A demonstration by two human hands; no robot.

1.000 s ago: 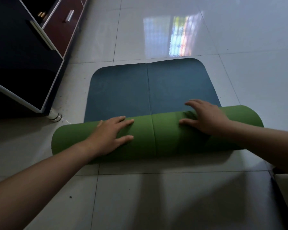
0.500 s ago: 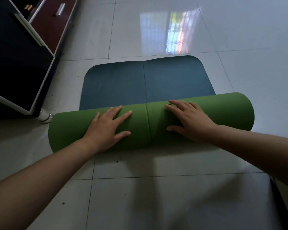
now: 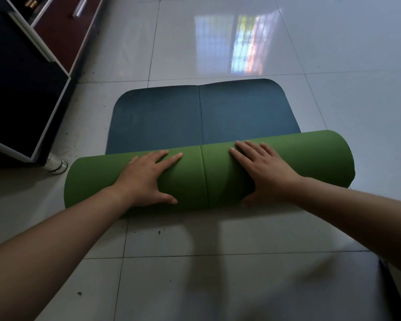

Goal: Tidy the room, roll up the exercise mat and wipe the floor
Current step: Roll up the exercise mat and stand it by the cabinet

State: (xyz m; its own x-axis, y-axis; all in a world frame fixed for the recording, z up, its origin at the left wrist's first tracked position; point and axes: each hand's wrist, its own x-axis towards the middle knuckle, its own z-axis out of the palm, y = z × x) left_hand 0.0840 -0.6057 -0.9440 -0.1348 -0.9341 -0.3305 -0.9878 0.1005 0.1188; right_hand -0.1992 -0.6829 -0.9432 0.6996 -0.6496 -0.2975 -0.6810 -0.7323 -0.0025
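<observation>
The exercise mat lies on the white tiled floor, green outside and dark blue inside. Its near part is a thick green roll (image 3: 310, 158) lying across the view. The flat blue part (image 3: 160, 119) stretches away behind the roll, ending in rounded corners. My left hand (image 3: 146, 179) presses flat on the roll's left half, fingers spread, thumb on the near side. My right hand (image 3: 266, 172) lies flat on the right half, fingers pointing away, thumb low on the near side. Neither hand wraps around the roll.
A dark cabinet (image 3: 21, 89) with drawers stands at the left, its metal foot (image 3: 56, 166) just beside the roll's left end. Dirt specks (image 3: 158, 232) lie on the tiles in front of the roll. A dark edge (image 3: 389, 286) shows at the bottom right.
The roll has moved away from me over the blue part, leaving less mat flat. My right hand shifted from the roll's far side onto its top; my left hand stayed on the left half.
</observation>
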